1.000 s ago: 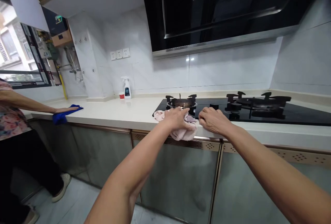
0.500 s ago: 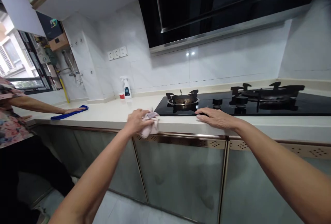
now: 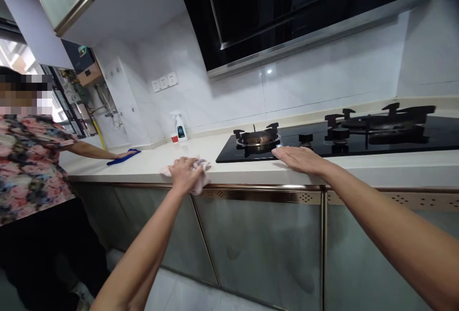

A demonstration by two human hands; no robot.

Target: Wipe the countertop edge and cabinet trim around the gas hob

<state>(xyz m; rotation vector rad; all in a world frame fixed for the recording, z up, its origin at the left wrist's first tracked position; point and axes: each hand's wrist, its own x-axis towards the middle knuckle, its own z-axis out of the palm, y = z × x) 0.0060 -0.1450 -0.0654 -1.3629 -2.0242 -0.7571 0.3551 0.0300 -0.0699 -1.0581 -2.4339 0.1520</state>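
The left grip (image 3: 184, 173) is closed down over a pale pink cloth (image 3: 201, 183), fingers bent and knuckles up. The forearm slants up to it from the lower left. The cloth lies bunched at the front edge of the white surface (image 3: 152, 163), just left of the black cooktop (image 3: 287, 150), and part of it hangs over that edge. The right grip (image 3: 299, 159) is flat, palm down, its fingers stretched out side by side and pointing left. Its fingertips overlap the cooktop's front edge, near a knob (image 3: 305, 138); whether they press on the glass I cannot tell. That forearm comes in low from the right.

Only a narrow strip of surface runs between cooktop and front edge. Leftward the surface widens, with room between the pink cloth and a blue cloth (image 3: 117, 161) under a co-worker's hand (image 3: 128, 154). A spray bottle (image 3: 181, 129) and a red cup (image 3: 174, 138) stand at the back, near the wall
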